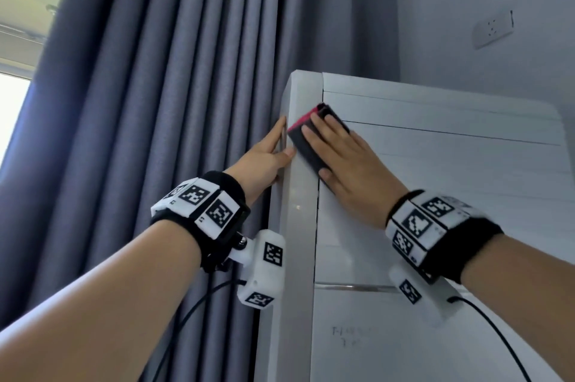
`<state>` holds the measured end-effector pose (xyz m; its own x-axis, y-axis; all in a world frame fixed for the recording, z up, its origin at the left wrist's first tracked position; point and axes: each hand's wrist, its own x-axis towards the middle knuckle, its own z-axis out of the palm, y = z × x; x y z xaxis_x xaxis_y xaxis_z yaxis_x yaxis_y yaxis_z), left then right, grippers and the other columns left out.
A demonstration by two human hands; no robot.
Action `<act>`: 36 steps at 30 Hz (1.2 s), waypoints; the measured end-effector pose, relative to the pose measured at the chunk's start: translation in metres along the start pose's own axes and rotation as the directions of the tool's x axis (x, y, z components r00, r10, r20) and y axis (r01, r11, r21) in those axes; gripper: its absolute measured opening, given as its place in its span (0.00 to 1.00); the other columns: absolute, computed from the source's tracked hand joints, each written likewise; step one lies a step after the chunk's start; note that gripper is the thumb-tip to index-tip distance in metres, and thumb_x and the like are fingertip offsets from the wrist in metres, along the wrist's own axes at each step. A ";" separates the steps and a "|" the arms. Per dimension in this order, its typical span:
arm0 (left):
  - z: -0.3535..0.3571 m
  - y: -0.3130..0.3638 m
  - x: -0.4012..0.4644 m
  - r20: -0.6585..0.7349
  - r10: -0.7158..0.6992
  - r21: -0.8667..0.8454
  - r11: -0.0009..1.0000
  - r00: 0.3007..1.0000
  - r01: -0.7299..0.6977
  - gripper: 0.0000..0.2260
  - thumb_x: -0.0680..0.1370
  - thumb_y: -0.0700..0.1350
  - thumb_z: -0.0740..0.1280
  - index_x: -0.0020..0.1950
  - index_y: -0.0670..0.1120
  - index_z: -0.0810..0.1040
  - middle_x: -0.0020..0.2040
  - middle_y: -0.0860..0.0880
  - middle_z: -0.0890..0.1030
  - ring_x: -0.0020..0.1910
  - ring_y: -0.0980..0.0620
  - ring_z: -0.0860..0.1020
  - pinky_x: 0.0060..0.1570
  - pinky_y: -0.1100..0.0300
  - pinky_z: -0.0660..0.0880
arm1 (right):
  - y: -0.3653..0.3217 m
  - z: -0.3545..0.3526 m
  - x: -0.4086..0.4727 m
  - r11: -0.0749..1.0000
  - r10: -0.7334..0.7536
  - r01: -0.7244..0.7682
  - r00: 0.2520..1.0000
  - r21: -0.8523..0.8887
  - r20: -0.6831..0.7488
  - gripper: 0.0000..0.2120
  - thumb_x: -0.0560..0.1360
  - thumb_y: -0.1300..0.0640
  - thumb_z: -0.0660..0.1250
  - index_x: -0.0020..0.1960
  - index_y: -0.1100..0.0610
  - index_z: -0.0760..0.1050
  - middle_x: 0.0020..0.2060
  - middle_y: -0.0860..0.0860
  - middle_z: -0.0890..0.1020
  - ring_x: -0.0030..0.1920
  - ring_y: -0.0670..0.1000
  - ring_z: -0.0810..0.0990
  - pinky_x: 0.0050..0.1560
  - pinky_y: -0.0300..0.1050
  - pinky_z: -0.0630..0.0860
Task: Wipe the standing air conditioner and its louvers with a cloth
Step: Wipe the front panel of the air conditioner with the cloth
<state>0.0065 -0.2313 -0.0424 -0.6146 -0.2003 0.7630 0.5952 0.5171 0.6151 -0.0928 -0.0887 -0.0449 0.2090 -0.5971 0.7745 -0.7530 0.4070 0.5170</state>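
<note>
The white standing air conditioner [435, 164] fills the right half of the view, seen from below, its closed louver panels crossed by thin horizontal seams. A folded dark grey cloth with a pink edge [306, 140] lies flat against the upper left of its front. My right hand [348, 164] presses the cloth to the panel with straight fingers. My left hand [267, 160] rests on the unit's left side edge, fingers straight along the side and thumb on the front corner. Both wrists wear black bands with white marker blocks.
Blue-grey curtains [174, 101] hang close against the unit's left side. A white wall with a socket plate [493, 30] stands behind at the right. Black cables [497, 338] trail from both wrist devices. A bright window [12, 108] shows at the far left.
</note>
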 end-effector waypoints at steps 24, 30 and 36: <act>0.022 0.017 -0.003 -0.222 0.103 0.242 0.969 0.970 -0.047 0.27 0.77 0.35 0.59 0.76 0.48 0.58 0.71 0.51 0.69 0.67 0.58 0.69 0.62 0.63 0.70 | 0.008 -0.001 -0.017 0.995 0.101 -0.101 0.995 0.016 -0.006 0.29 0.80 0.56 0.51 0.75 0.55 0.40 0.76 0.51 0.41 0.75 0.50 0.39 0.73 0.45 0.40; 0.058 0.022 0.000 0.026 0.323 0.920 0.362 0.946 -0.149 0.33 0.78 0.48 0.60 0.77 0.51 0.45 0.78 0.50 0.42 0.76 0.46 0.42 0.72 0.42 0.50 | 0.049 -0.006 -0.057 0.934 0.356 -0.355 0.934 0.027 -0.014 0.29 0.80 0.56 0.52 0.75 0.56 0.40 0.76 0.54 0.41 0.75 0.52 0.41 0.73 0.48 0.43; 0.071 0.009 -0.002 0.060 0.301 0.981 0.160 0.952 -0.113 0.32 0.78 0.51 0.56 0.77 0.47 0.43 0.78 0.52 0.40 0.76 0.48 0.39 0.71 0.39 0.46 | 0.024 -0.005 -0.033 0.952 0.305 -0.302 0.952 0.055 -0.043 0.30 0.79 0.57 0.53 0.75 0.57 0.39 0.76 0.55 0.42 0.75 0.53 0.40 0.73 0.46 0.40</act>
<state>-0.0238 -0.1671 -0.0527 -0.4371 0.0150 0.8993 -0.3435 0.9213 -0.1823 -0.1144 -0.0559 -0.0561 -0.0037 -0.4145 0.9100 -0.8140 0.5299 0.2380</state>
